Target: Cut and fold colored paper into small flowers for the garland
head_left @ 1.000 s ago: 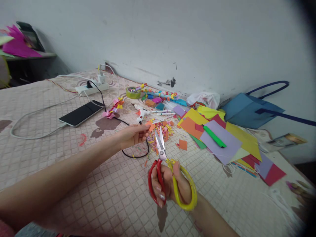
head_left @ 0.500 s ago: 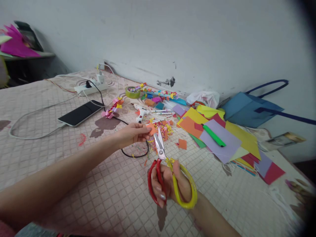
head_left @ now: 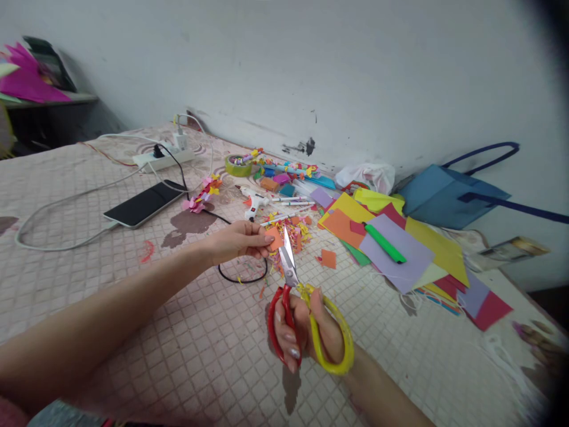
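Observation:
Between the thumb and fingers of my left hand [head_left: 244, 240] is a small piece of orange paper [head_left: 274, 238]. My right hand [head_left: 306, 332] grips a pair of scissors [head_left: 290, 276] with one red and one yellow handle, fingers through the red loop and thumb in the yellow one. The blades point away from me, slightly parted, at the orange paper's lower right edge. Beneath and behind them lies a heap of thin coloured paper scraps [head_left: 296, 231]. Another orange paper square [head_left: 328, 258] rests on the table to the right.
Coloured paper sheets [head_left: 395, 273] with a green cutter or marker [head_left: 384, 242] on top lie at right, before a blue bag [head_left: 448, 196]. A white glue gun [head_left: 253, 201] and green tape roll [head_left: 239, 166] sit behind. A phone [head_left: 146, 204] and power strip [head_left: 163, 159] with cables are left.
The scissors have shifted very slightly, their blades a little less parted. More of the orange paper shows beside the left fingertips. The other things stay where they were.

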{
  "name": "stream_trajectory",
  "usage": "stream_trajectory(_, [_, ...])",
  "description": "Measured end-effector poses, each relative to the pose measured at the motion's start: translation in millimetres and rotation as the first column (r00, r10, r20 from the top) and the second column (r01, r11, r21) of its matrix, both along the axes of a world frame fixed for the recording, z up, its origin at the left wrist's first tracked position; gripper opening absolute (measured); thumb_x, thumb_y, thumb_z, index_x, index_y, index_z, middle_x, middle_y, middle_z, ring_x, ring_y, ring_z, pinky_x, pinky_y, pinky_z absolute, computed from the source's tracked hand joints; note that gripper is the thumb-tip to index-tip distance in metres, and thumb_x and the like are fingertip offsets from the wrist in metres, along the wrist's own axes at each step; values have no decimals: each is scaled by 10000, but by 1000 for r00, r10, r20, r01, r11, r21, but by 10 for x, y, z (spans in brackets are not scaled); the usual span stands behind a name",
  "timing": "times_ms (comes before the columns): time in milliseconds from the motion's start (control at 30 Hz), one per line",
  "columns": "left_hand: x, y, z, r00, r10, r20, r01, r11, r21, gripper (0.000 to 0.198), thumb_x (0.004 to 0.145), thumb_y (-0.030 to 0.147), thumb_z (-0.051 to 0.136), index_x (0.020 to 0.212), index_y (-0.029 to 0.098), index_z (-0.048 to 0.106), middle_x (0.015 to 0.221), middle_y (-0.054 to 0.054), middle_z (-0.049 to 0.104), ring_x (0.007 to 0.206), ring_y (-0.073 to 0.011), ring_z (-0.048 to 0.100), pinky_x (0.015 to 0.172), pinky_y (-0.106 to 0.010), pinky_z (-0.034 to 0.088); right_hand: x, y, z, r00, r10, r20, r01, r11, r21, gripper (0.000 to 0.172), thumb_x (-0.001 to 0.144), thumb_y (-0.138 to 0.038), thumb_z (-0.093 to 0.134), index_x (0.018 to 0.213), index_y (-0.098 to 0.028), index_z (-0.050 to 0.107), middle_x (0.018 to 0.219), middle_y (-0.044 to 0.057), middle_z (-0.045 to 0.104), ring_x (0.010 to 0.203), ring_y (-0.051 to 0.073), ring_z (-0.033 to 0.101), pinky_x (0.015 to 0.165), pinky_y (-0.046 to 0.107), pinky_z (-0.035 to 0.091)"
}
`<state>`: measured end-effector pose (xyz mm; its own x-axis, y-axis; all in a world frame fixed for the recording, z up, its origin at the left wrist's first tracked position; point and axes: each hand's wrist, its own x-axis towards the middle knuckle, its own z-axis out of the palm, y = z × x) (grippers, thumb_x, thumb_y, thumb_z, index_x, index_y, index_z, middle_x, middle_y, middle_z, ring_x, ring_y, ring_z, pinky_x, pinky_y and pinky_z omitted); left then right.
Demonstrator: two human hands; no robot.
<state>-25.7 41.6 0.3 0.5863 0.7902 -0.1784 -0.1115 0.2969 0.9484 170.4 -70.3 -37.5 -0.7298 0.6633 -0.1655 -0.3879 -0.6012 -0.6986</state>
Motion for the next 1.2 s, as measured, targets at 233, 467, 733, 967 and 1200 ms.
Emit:
stream_trajectory(233, [-15,13,-19,1000,-25,13,24,999,23,142,767,234,640,686,122,604,639,-4,618,520,-53,538,561,-179,433,0,4,0,1000,-16,15,16,1000,8,627,700,-782,353,799,-172,463,561,-50,424,400,61,400,365,207,439])
stream_trajectory(467, [-34,33,-46,999,-46,13,46,999,24,128,774,235,637,719,121,622,649,-8,628,538,-49,550,566,-163,424,-2,-8,4,999,-24,36,24,999,-21,620,690,-780,375,786,-174,466,546,-55,429,390,54,396,344,193,444])
stream_trajectory(733, [-31,36,-31,999,-43,-7,43,998,37,136,774,242,639,730,114,634,624,-12,625,531,-55,550,538,-158,408,-22,-12,11,996,-36,78,38,999,-21,616,655,-793,405,736,-183,433,500,-76,402,339,39,356,306,184,418])
stream_trajectory(967, [-41,43,-9,1000,-22,-9,22,999,50,138,758,248,651,707,123,621,634,-8,629,545,-60,555,576,-173,433,-56,-31,-49,995,-45,86,49,998,-36,606,620,-793,453,721,-198,401,453,-97,392,295,32,325,275,175,396])
stream_trajectory(1200, [-71,36,6,994,-48,-100,61,989,137,140,747,249,664,697,126,617,594,-8,633,530,-70,569,517,-157,412,-55,-52,-2,995,-39,91,46,996,-73,623,637,-793,434,749,-180,448,476,-76,427,336,45,381,314,179,425])
